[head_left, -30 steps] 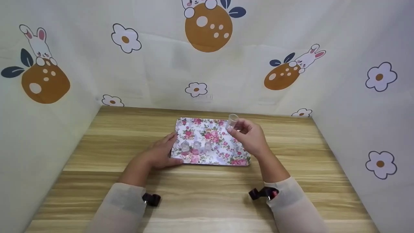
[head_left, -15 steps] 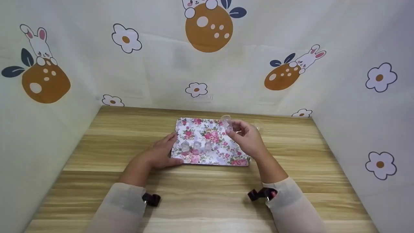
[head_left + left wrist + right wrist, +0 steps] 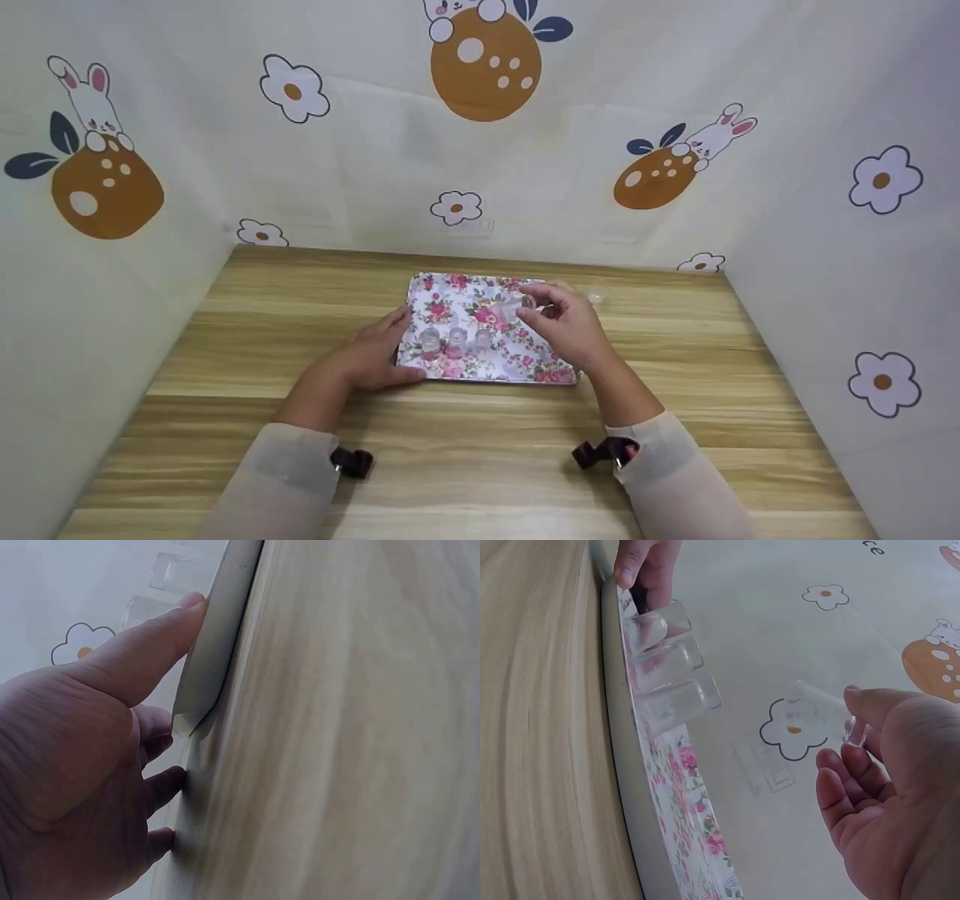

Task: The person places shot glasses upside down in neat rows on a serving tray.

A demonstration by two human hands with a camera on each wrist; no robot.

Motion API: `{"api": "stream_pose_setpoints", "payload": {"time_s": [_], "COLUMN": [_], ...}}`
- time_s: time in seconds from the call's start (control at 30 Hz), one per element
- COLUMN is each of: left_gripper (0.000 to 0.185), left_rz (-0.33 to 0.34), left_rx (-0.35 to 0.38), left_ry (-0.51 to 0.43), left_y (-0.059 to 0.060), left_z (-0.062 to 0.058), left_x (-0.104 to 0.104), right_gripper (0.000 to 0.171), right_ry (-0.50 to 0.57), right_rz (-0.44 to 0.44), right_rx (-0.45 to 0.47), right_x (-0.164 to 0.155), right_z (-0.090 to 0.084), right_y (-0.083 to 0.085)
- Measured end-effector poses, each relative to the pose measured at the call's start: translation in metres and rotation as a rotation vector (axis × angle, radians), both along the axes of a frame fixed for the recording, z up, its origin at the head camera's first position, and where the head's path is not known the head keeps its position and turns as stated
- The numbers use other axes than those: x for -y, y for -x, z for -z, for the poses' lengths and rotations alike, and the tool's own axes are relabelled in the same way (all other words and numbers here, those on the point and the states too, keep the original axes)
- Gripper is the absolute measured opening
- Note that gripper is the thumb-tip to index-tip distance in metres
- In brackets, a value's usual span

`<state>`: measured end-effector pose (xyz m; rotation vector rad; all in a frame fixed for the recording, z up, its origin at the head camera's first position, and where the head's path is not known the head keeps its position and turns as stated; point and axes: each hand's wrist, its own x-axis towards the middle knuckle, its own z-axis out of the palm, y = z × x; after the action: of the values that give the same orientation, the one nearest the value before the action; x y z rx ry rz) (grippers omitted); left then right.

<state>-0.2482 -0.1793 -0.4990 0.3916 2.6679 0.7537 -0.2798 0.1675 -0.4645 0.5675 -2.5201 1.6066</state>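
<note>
My left hand (image 3: 367, 356) grips the left near corner of a flowered tray (image 3: 517, 360), thumb on the near rim and fingers along the left side. In the left wrist view its thumb (image 3: 150, 645) rests on the pale tray wall (image 3: 217, 637). With thumb and fingertips my right hand (image 3: 570, 326) pinches a small clear glass (image 3: 821, 705) by its thick base, over the right part of the tray. That glass is tipped, its mouth away from the fingers. Three clear glasses stand in a row on the tray: left (image 3: 430, 343), middle (image 3: 457, 342) and right (image 3: 482, 340).
Another clear object (image 3: 595, 295), perhaps a glass, is on the wooden table (image 3: 480, 457) beyond the right hand and partly hidden. A printed cloth wall (image 3: 360, 165) with rabbits, oranges and flowers stands behind the tray and at both sides.
My right hand has moved slightly left and turned the glass from mouth-up to tipped over, lower above the tray. A clear object behind it has come into sight. The left hand stays put.
</note>
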Motion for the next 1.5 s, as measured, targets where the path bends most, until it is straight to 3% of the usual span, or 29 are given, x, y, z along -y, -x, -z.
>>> {"api": "stream_pose_setpoints", "payload": {"time_s": [0.23,0.53,1.0,1.23,1.5], "left_gripper": [0.115,0.116,0.117,0.115,0.116], "left_rz": [0.01,0.007,0.003,0.005,-0.008], "left_rx": [-0.003,-0.001,0.003,-0.002,0.017], "left_ry": [0.007,0.015,0.022,0.007,0.006], "left_y": [0.0,0.001,0.003,0.002,0.002], "left_z": [0.0,0.002,0.003,0.002,0.001], "left_x": [0.001,0.0,0.0,-0.001,0.0], "right_gripper": [0.04,0.041,0.042,0.044,0.045], "right_ry": [-0.047,-0.163,-0.228,-0.134,-0.072], "right_rz": [-0.047,-0.153,-0.186,-0.101,0.04], "right_rx": [0.025,0.146,0.158,0.164,0.148], "right_x": [0.004,0.007,0.005,-0.005,-0.041], "right_z": [0.007,0.021,0.027,0.018,0.008], "right_y": [0.001,0.001,0.004,0.008,0.016]}}
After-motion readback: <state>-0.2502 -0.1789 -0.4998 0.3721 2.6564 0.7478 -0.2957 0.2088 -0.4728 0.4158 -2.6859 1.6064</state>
